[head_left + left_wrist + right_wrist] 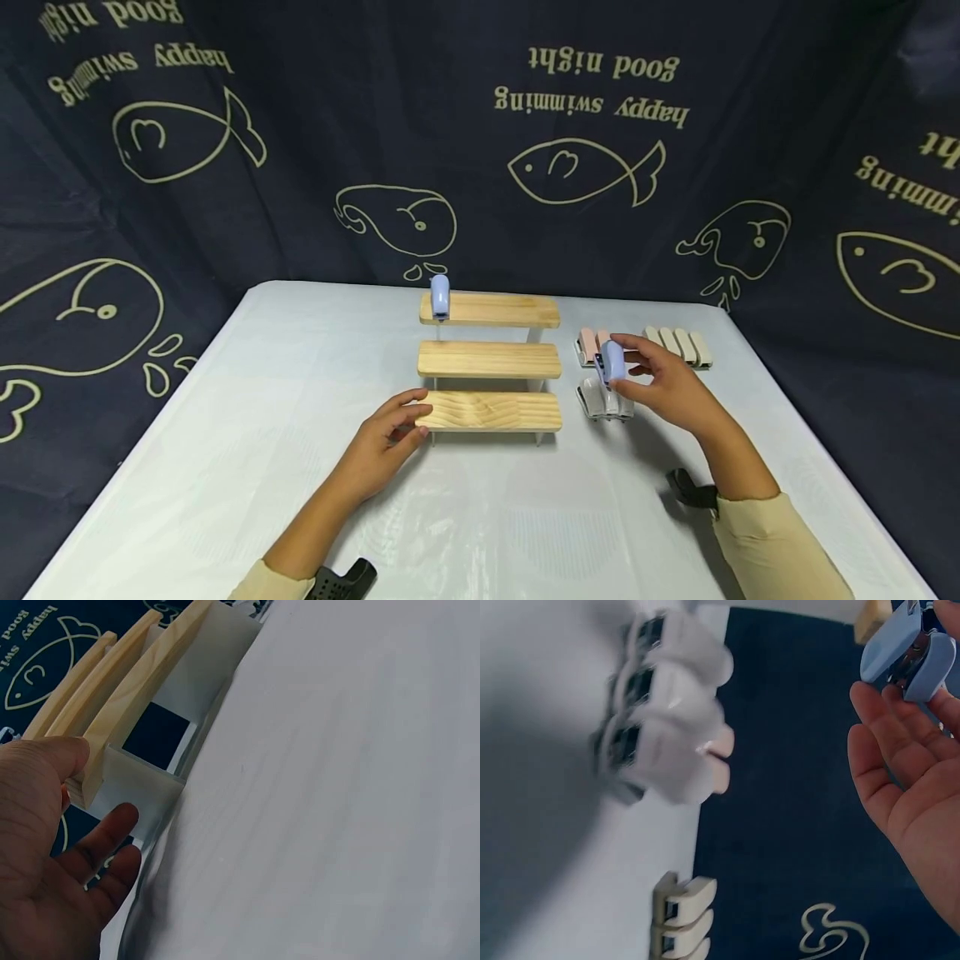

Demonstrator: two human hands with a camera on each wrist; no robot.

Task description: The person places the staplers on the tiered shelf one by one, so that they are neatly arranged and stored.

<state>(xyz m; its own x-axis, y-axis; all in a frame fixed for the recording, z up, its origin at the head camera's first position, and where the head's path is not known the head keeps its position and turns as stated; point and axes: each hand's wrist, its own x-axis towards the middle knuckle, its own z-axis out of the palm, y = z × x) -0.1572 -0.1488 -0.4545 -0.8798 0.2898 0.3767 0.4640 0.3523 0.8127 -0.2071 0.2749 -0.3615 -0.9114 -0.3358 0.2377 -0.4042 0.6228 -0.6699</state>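
My right hand (667, 383) pinches a small light blue stapler (612, 362) between thumb and fingers. It is held above the white staplers (592, 400), over the right side of the table. In the right wrist view the blue stapler (911, 652) points its open side toward the fingers. My left hand (382, 446) grips the left end of the lowest board of a three-tier wooden stand (491, 412), its thumb on the board (112, 727) in the left wrist view. A second blue stapler (440, 297) stands on the left end of the top board.
Pink staplers (587, 346) stand behind the white ones, partly hidden by the right hand. Farther right is a row of several cream staplers (678, 346). A dark cloth (480, 142) with fish drawings hangs behind the white table (300, 367).
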